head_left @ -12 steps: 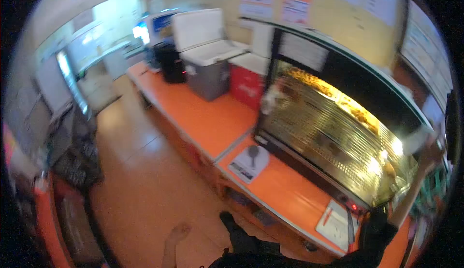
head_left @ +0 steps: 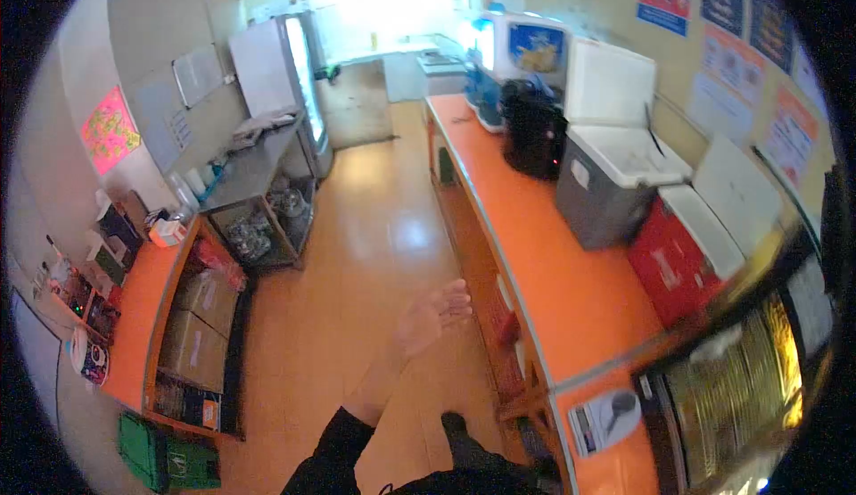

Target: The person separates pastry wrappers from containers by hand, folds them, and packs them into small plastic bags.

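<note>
My left hand [head_left: 437, 312] hangs over the walkway floor in the middle of the view, reaching forward from a black sleeve [head_left: 330, 459]. It is slightly blurred; its fingers are loosely bent, apart from anything, and nothing shows in them. To its right runs the long orange counter [head_left: 571, 317]. A kitchen scale [head_left: 584, 428] with a dark round-headed utensil [head_left: 620, 410] on it lies on the near part of that counter. Beside it stands the lit glass food warmer [head_left: 731, 388]. My right hand is out of view.
On the right counter stand a grey cooler [head_left: 602, 196] with its lid up, a red cooler [head_left: 673, 259] and a black bucket-like container [head_left: 533, 129]. At left are an orange shelf unit [head_left: 134, 334] with cardboard boxes [head_left: 192, 343], a metal table [head_left: 263, 160] and a green bin [head_left: 169, 455].
My view has swung left and up along the walkway. My left hand has risen forward into the middle. My right hand, earlier at the food warmer's right end, has gone out of view.
</note>
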Demonstrator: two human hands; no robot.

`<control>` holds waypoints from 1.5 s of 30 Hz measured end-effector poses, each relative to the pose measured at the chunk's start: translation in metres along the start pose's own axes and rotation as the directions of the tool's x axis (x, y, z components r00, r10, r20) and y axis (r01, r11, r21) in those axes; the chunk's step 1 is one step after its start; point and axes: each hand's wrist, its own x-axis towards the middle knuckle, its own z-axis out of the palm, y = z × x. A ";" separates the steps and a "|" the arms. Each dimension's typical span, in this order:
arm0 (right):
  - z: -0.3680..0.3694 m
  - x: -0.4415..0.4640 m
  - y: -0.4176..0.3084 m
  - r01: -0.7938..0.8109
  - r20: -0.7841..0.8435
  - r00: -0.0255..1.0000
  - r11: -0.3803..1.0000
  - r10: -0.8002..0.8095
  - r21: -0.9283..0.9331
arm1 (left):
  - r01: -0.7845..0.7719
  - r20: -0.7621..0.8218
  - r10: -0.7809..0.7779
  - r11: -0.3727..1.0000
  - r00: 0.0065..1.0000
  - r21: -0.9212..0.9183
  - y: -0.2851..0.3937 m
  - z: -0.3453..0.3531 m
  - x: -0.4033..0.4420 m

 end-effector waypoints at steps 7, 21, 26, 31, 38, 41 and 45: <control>0.195 -0.080 -0.394 -0.832 0.789 0.403 0.175 -0.463 0.527 | -0.316 -0.151 0.279 0.872 0.948 -0.374 0.124 -0.055 0.057; 0.464 -0.326 -0.876 -0.373 0.205 -0.097 -0.156 -0.974 -0.914 | -0.492 -0.385 0.372 0.823 0.845 -0.284 0.325 -0.378 0.159; 0.575 -0.350 -0.952 -0.580 0.463 -0.289 -0.232 -0.838 -0.781 | -0.422 -0.375 0.283 0.829 0.883 -0.367 0.409 -0.505 0.259; 0.695 -0.468 -0.964 -0.656 0.621 -0.521 -0.190 -0.586 -0.730 | 0.257 -0.492 -0.021 0.871 0.870 0.418 0.439 -0.708 0.330; 0.871 -0.593 -1.072 -0.625 0.527 -0.758 0.198 -0.383 -0.755 | 0.970 -0.969 -0.146 0.171 0.198 0.173 0.371 -0.949 0.196; 0.951 -0.586 -1.192 -0.674 0.501 -0.729 0.363 -0.466 -0.643 | 0.947 -0.976 -0.215 0.300 -0.046 -0.111 0.416 -0.953 0.179; 1.061 -0.622 -1.368 -0.817 0.443 -0.569 0.537 -0.692 -0.211 | 0.848 -0.928 -0.287 0.403 -0.239 -0.343 0.461 -0.980 0.187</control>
